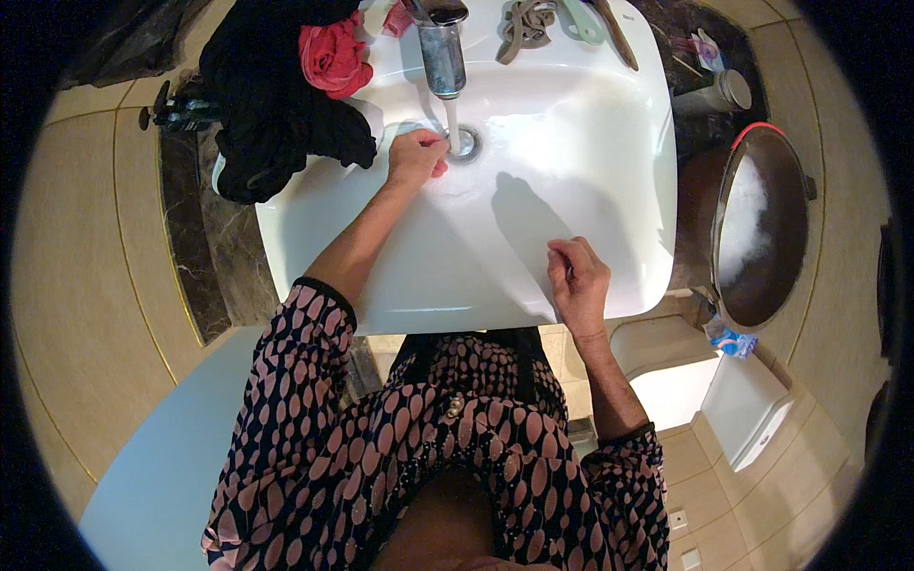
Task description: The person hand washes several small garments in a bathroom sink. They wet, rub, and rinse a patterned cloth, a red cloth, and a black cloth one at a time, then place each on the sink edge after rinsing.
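Note:
Water runs from a metal faucet [444, 68] into the white washbasin [443, 271]. Beside the stream, near the drain [465, 145], is my left hand [418, 155], its fingers curled together; whether something small is between them I cannot tell. My right hand [582, 282] hovers over the front right part of the basin with its fingers bent, and its palm side is hidden. Black cloth [268, 107] hangs over the basin's left edge, next to a crumpled red cloth [334, 58]. On the back ledge lie a grey-brown strap [525, 28], a pale green handle [580, 23] and a brown handled tool [615, 34].
Right of the basin stands a dark round pan or basin [784, 250] with white foam or fluff inside. A lidded jar [714, 94] lies on the dark stone counter behind it. A white toilet [678, 367] is at the lower right. Dark marble [228, 257] borders the basin's left side.

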A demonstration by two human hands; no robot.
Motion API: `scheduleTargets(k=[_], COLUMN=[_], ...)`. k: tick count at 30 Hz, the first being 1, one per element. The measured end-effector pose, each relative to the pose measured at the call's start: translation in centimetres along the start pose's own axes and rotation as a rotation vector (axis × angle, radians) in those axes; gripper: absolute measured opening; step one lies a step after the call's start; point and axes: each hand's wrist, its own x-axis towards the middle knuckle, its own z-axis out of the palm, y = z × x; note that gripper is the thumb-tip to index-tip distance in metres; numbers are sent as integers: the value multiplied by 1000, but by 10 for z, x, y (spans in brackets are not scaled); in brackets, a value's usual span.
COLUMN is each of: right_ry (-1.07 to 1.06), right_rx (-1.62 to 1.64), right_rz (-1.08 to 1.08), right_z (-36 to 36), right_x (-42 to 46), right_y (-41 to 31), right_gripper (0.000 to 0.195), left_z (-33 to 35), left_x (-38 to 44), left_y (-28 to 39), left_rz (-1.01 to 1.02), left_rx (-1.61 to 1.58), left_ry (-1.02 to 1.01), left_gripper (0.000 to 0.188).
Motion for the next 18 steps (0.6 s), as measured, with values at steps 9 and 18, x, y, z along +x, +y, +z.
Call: scheduleTargets(k=[9,18], right_ry=[3,17], right_rx=[-16,-31], right_rz=[-1,-7], right_z=[-6,-8], right_x=[1,0], right_y=[1,7], right_gripper=[10,10], left_z=[-2,11], left_x=[-5,-46], left_y=[3,13], left_rz=[31,554], left_rx=[167,1176], left_ry=[28,-123], left_gripper=[17,32])
